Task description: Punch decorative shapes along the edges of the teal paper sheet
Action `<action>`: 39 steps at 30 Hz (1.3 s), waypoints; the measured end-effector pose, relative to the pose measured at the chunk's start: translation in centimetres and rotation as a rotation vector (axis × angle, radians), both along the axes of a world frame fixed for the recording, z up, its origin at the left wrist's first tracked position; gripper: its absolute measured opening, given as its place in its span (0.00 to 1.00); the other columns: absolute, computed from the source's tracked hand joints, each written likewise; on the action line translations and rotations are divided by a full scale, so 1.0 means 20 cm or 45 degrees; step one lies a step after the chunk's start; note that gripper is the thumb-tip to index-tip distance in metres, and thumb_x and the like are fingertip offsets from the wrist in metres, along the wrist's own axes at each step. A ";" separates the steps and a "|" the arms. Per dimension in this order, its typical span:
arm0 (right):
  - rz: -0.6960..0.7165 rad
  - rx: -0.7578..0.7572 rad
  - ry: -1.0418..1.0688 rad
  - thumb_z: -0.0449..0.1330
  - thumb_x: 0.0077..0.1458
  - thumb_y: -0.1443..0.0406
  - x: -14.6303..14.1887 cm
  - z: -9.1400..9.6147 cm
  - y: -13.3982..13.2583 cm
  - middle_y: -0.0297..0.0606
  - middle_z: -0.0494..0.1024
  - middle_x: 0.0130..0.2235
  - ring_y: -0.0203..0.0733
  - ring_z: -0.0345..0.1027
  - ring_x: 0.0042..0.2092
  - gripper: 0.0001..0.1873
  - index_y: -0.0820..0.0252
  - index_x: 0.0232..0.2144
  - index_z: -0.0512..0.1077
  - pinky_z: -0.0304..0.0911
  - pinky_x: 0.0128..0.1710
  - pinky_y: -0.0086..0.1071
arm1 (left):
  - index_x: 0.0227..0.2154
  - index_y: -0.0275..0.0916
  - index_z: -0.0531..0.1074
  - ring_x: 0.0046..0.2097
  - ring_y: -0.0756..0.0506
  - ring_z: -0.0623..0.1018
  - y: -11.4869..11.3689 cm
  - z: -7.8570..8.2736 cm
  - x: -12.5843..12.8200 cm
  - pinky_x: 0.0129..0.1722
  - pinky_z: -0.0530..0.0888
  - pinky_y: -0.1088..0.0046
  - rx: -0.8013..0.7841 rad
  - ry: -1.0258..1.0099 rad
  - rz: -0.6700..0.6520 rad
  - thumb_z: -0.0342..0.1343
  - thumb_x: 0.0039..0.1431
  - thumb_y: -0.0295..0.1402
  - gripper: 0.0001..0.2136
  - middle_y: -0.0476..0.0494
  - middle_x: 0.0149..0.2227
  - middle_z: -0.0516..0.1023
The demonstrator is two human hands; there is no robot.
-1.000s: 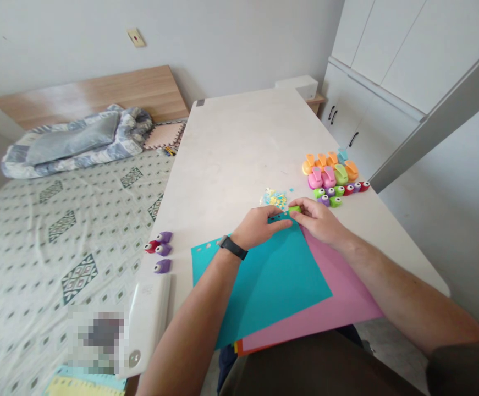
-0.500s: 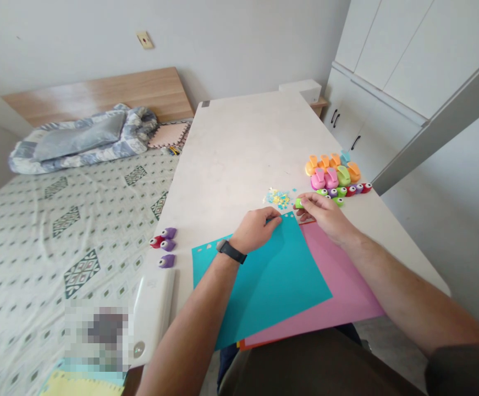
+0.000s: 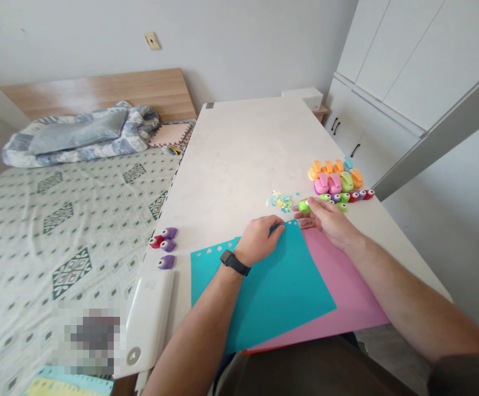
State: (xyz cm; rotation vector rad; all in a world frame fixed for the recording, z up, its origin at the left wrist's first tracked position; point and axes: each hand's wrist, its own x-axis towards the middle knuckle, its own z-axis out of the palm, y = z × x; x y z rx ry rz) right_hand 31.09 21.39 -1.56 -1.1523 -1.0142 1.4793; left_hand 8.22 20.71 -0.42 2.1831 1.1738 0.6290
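A blue-green sheet of paper (image 3: 280,280) lies on the near part of the table, with a row of small punched holes along its far edge. My left hand (image 3: 259,240), a dark watch on its wrist, pinches that far edge between thumb and fingers. Just beyond the sheet's far right corner, my right hand (image 3: 330,220) grips a small light-green craft punch (image 3: 304,206). A tiny blue cut-out shows by its fingertips. Under the blue-green sheet, a pink sheet (image 3: 346,286) sticks out to the right. A pile of yellow and blue paper cut-outs (image 3: 281,202) lies just beyond my hands.
Several orange, pink and green lever punches (image 3: 335,181) stand at the right, with small punches (image 3: 353,197) in front. Purple and red punches (image 3: 167,245) sit at the left edge near a white device (image 3: 150,319). A bed (image 3: 78,209) adjoins the table.
The view has shifted slightly. My right hand has drawn the green punch a little away from the sheet's corner and tilted it. My left hand still pinches the far edge.
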 end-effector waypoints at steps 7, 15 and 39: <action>0.080 -0.002 -0.077 0.62 0.63 0.46 0.00 -0.01 0.00 0.42 0.83 0.42 0.42 0.78 0.37 0.21 0.55 0.44 0.78 0.74 0.37 0.36 | 0.56 0.40 0.75 0.50 0.41 0.81 -0.01 -0.03 0.02 0.55 0.74 0.63 0.166 0.124 -0.045 0.52 0.71 0.42 0.18 0.39 0.48 0.83; 0.159 0.056 -0.079 0.62 0.63 0.46 -0.01 0.01 -0.01 0.39 0.83 0.36 0.41 0.74 0.34 0.21 0.56 0.43 0.80 0.69 0.34 0.33 | 0.63 0.43 0.69 0.47 0.38 0.80 -0.02 -0.03 0.08 0.50 0.73 0.60 0.280 0.363 -0.069 0.51 0.71 0.45 0.22 0.39 0.43 0.81; 0.153 0.047 -0.071 0.65 0.60 0.47 -0.03 0.00 -0.01 0.36 0.80 0.35 0.38 0.74 0.35 0.20 0.57 0.36 0.76 0.72 0.35 0.32 | 0.69 0.43 0.59 0.50 0.37 0.80 -0.01 -0.06 0.09 0.52 0.73 0.60 0.255 0.395 -0.039 0.53 0.70 0.46 0.28 0.39 0.45 0.82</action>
